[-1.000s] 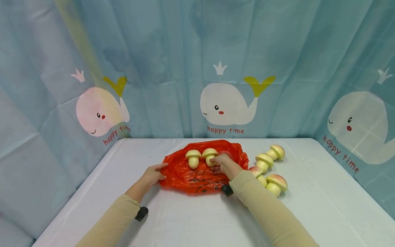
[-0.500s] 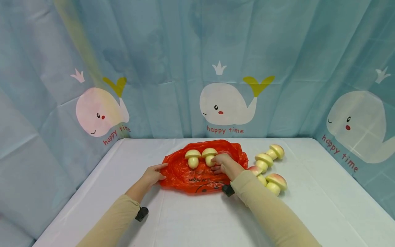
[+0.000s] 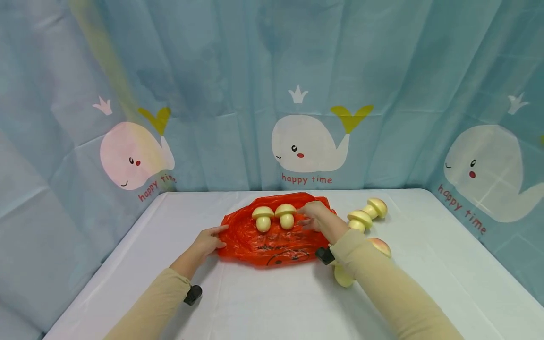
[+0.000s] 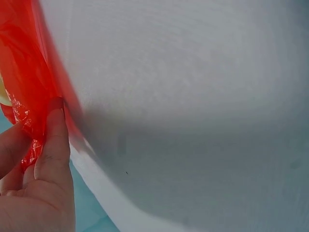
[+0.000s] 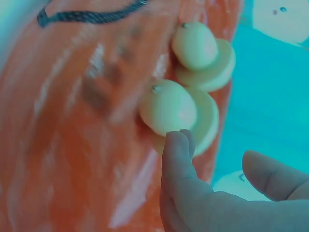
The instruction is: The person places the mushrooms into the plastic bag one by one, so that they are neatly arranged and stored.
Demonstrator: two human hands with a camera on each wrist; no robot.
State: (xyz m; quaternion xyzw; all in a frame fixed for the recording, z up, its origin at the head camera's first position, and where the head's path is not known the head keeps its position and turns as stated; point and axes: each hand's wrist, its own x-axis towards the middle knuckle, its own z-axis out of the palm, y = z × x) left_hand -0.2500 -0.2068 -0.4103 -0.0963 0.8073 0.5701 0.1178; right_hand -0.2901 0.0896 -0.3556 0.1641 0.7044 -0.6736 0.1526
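Observation:
A red plastic bag [image 3: 242, 236] lies spread on the table, with two pale yellow toy mushrooms on it, a left mushroom [image 3: 263, 219] and a right mushroom [image 3: 286, 217], side by side. My left hand [image 3: 208, 241] pinches the bag's left edge; in the left wrist view the red plastic [image 4: 24, 72] runs between thumb and fingers. My right hand [image 3: 316, 217] is just right of the right mushroom, its fingers spread and holding nothing. In the right wrist view, the fingertips [image 5: 178, 142] appear close to that mushroom [image 5: 166, 107]; I cannot tell whether they touch.
Several more toy mushrooms lie right of the bag: one at the back [image 3: 377, 208], a nearer one [image 3: 359, 221], and others partly hidden by my right sleeve [image 3: 374, 269]. A whale-print curtain [image 3: 221, 141] hangs behind the white table [image 3: 255, 302].
My right hand has let go of the right mushroom and moved right. Beside my right sleeve, a mushroom stem now shows closer to the front. The left hand keeps its hold on the bag.

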